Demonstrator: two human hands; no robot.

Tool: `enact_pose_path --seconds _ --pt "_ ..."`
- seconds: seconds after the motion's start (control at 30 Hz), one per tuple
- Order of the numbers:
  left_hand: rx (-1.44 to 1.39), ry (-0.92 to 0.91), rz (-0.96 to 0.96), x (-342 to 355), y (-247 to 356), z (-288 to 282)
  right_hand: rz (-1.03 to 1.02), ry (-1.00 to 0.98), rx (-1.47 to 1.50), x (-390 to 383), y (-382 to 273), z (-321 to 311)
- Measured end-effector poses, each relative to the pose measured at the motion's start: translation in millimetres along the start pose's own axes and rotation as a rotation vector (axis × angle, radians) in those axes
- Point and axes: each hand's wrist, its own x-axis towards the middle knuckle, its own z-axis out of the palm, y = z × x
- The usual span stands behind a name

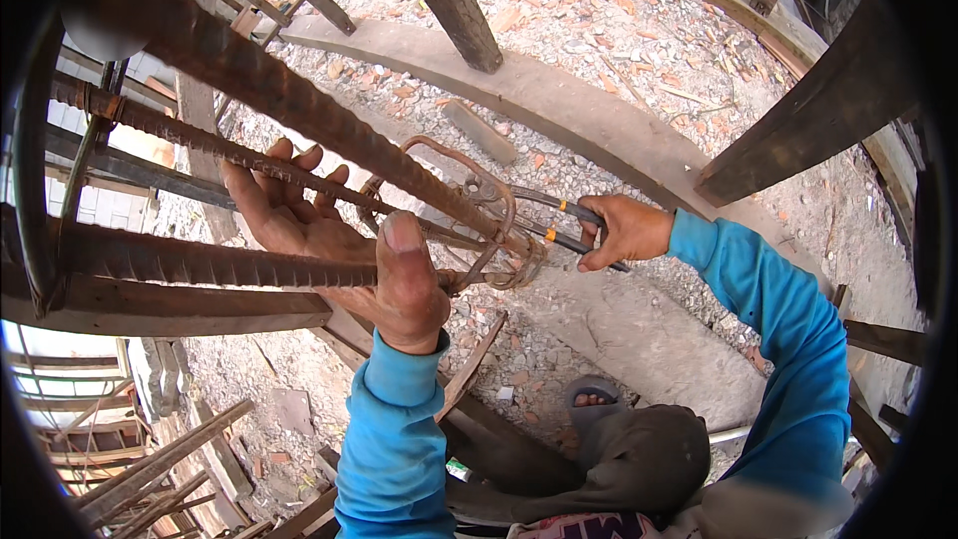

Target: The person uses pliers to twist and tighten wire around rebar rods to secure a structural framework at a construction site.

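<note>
The rusty rebars (249, 70) run out past the left edge of the view, so their far ends cannot be seen, and the nearest one is blurred at the upper left. The left hand (329, 240) is crossed by two bars that hide part of its palm and fingers. The jaws of the pliers (559, 220) are lost behind the bent stirrup (479, 200) and wire, and the right hand (624, 230) covers the handle ends. Whether the wire is already twisted tight is too small to tell. Only the toes of one foot (594, 399) show.
</note>
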Motion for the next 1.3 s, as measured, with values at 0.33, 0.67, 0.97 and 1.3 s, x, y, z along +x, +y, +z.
enact_pose_path --seconds 0.33,0.67,0.97,1.3 --pt "-0.022 -0.008 -0.009 1 -5 -4 0.102 -0.294 0.489 19 21 -13" --pt "-0.067 0.026 -0.057 1 -3 1 -0.55 0.74 -0.784 61 39 -39" --pt "-0.059 0.032 -0.029 3 -3 0 -0.091 0.622 -0.194 42 45 85" --pt "0.003 0.046 -0.065 1 1 1 -0.427 1.053 -0.584 88 77 60"
